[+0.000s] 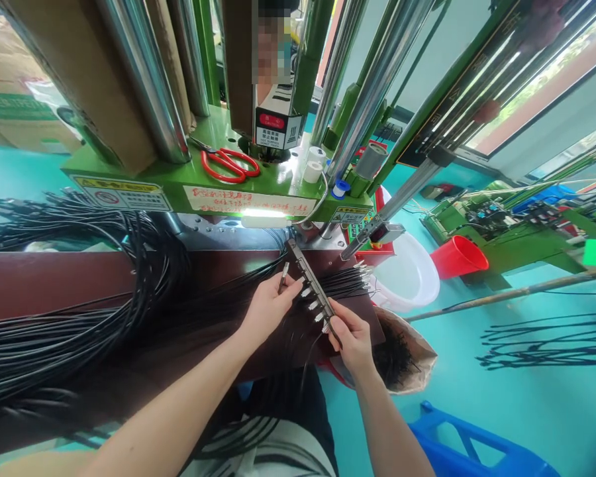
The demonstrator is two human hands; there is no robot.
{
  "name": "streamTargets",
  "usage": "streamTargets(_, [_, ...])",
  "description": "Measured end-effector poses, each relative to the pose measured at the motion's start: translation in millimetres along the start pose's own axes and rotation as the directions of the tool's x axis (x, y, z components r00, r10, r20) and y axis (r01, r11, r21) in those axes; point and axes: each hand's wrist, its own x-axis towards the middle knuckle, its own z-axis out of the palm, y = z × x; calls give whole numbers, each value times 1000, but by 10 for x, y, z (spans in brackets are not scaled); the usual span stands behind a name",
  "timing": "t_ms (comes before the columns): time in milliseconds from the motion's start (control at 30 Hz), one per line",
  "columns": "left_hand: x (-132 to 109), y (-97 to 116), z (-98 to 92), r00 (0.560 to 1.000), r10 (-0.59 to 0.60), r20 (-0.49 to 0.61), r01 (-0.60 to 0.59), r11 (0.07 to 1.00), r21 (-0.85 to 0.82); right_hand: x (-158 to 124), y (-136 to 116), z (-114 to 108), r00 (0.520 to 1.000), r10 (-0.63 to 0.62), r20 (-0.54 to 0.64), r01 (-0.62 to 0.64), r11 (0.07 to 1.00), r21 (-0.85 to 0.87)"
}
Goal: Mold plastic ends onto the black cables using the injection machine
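Note:
My right hand [351, 334] grips the lower end of a dark metal mould bar [314, 283], held slanted above the bench. Several silvery cable connectors [319, 307] stick out along its near side. My left hand [271, 301] pinches a black cable with a metal connector end [284, 271], beside the bar's upper half and close to its row of connectors. The fingers hide part of this cable. Behind the bar, a bundle of black cables [345, 281] lies on the brown bench with its metal ends pointing right.
A green press [179, 189] stands at the back, with red-handled scissors [228, 165] on its ledge. Thick black cable bundles [54, 338] cover the bench's left. At right are a white tub [412, 271], a red bucket [459, 257], a paper-lined bin [420, 371] and a blue stool [457, 430].

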Motion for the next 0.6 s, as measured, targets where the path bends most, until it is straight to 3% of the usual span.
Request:
streamTargets(233, [42,-39,-43,998,-57,-39,57,998,-6,-4,-12,-11,1000,2,28,-1,999,-34])
streamTargets(433, [45,-80,-114,999,-30,-33,32,998,49,-30,-6,24,996,-82,44,89,972,-219])
streamTargets(600, [65,-12,-180,997,69,-34,-68,996,56,-8,12,6,999,-17,27,20,995,-94])
